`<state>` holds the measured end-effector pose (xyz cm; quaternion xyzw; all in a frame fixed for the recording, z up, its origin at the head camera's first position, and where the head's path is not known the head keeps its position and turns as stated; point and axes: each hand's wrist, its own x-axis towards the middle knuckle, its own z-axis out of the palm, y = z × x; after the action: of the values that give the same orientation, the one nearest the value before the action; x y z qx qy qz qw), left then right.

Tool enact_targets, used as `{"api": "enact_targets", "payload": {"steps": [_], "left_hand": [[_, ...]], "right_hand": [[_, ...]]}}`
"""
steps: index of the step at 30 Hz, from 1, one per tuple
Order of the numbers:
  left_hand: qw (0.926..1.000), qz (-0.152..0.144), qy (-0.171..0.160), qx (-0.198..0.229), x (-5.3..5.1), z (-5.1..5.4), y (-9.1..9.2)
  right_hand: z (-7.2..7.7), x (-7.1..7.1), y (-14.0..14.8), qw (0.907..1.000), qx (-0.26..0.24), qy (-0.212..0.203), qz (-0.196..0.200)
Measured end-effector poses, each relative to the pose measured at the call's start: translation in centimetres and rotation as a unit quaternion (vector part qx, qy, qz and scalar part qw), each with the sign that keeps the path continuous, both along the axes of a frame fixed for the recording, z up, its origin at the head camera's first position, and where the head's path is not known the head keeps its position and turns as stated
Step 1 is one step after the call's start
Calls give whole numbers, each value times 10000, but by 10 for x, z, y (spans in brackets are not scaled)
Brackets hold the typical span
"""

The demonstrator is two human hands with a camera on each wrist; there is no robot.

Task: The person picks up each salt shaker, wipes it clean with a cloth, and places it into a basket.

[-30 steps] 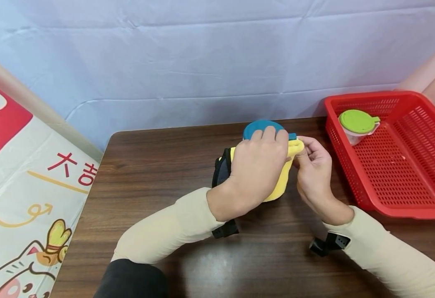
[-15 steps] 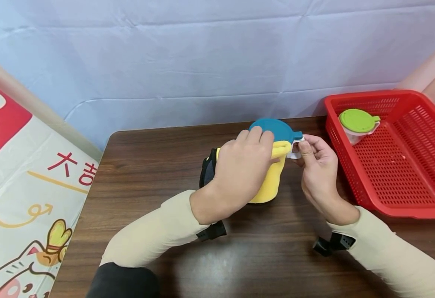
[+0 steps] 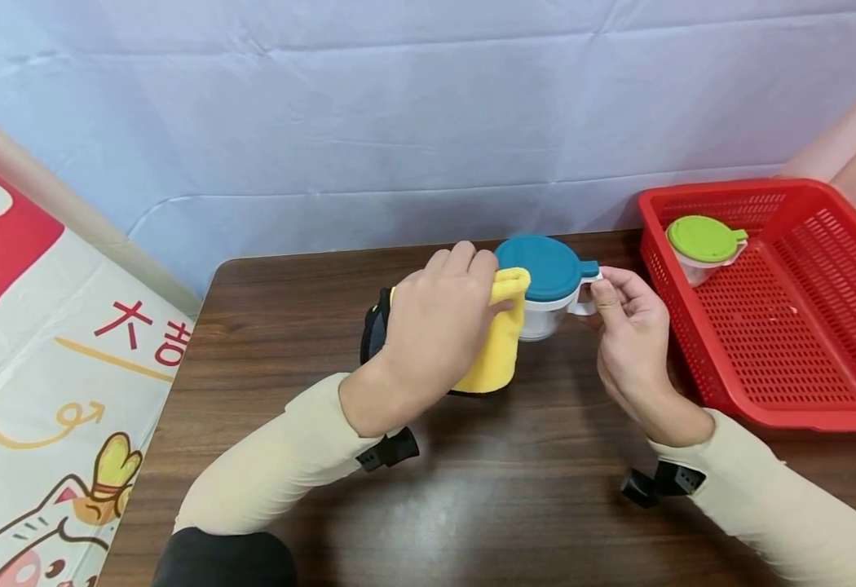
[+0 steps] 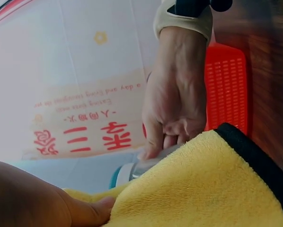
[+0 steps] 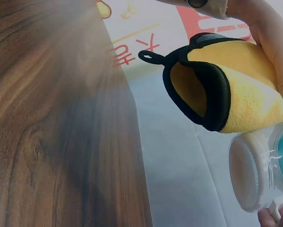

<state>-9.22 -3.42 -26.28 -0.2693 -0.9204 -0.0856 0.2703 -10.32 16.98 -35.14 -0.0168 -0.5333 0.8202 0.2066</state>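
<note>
My left hand [image 3: 435, 326] grips a folded yellow cloth [image 3: 497, 350] with black edging, its fingers curled over the top. Just right of the cloth is a clear seasoning jar [image 3: 541, 324] with a blue lid [image 3: 543, 265]. My right hand [image 3: 633, 342] pinches the jar's white handle [image 3: 584, 305] between thumb and fingers. In the right wrist view the jar's round base [image 5: 245, 172] shows, so it appears raised off the table. The cloth overlaps the jar's left side in the head view; whether they touch I cannot tell.
At the right stands a red plastic basket [image 3: 729, 359] holding a similar jar with a green lid [image 3: 705, 238]. A brown wooden table [image 3: 289, 326] lies beneath. Pale sheeting [image 3: 399, 122] hangs behind, and a printed banner [image 3: 54, 391] is on the left.
My left hand and the cloth have moved left, away from the jar, uncovering its lid, body and handle. The right hand has shifted slightly right with the handle.
</note>
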Motion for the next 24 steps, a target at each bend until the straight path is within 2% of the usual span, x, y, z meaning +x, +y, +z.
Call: {"api": "enact_targets", "payload": {"steps": [7, 14, 24], "left_hand": [[9999, 137, 23, 90, -5, -5, -6], [9998, 55, -69, 151, -10, -6, -10], [9989, 127, -440, 131, -19, -6, -15]], "right_hand": [[0, 3, 2, 9997, 164, -190, -5], [-1, 5, 4, 9997, 158, -106, 121], [-1, 9, 7, 9990, 151, -22, 414]]}}
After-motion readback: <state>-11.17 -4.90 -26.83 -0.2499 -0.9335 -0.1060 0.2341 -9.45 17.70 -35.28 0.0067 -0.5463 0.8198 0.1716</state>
